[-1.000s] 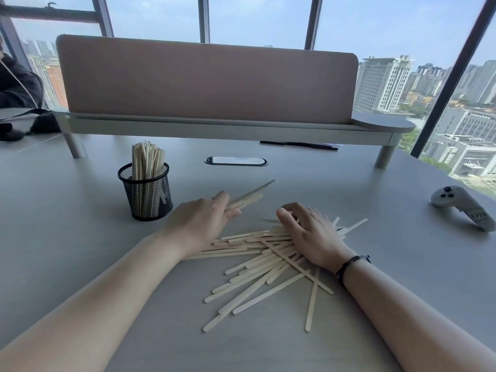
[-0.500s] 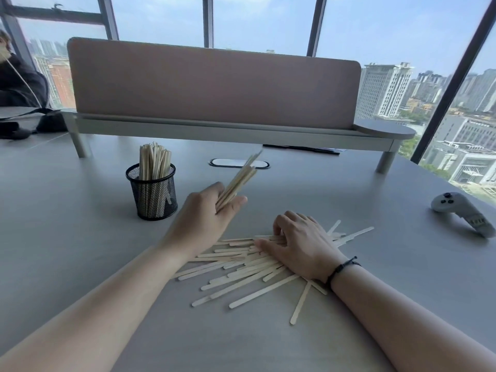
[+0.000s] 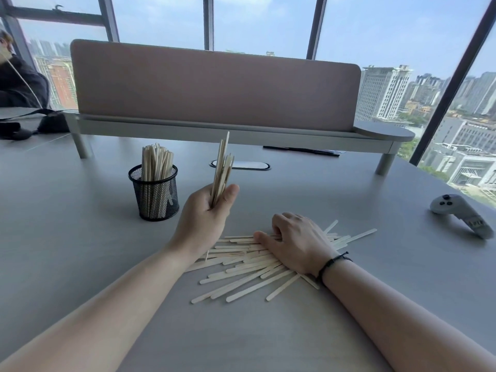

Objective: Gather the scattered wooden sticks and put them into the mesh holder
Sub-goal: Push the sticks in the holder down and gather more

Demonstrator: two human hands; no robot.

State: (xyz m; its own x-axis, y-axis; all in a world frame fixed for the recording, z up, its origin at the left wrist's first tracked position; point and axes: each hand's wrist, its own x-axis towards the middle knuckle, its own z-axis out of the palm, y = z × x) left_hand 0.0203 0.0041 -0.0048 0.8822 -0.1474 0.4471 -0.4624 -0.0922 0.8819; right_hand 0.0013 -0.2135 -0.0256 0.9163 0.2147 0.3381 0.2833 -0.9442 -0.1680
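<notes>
My left hand (image 3: 205, 218) grips a bundle of wooden sticks (image 3: 222, 169), held nearly upright above the table, just right of the black mesh holder (image 3: 154, 196). The holder stands on the table with several sticks upright in it. A pile of loose sticks (image 3: 249, 269) lies scattered on the grey table in front of me. On that pile rests my right hand (image 3: 298, 244), fingers curled over the sticks at its far side; whether they pinch any is hidden.
A white controller (image 3: 459, 214) lies at the right of the table (image 3: 80, 251). A raised shelf with a pink divider panel (image 3: 214, 84) crosses the back. An oval cable port (image 3: 241, 165) sits behind my left hand. A person sits at far left.
My left hand has lifted off the pile with its bundle and turned the sticks from flat to nearly upright. My right hand stayed on the pile, sliding slightly.
</notes>
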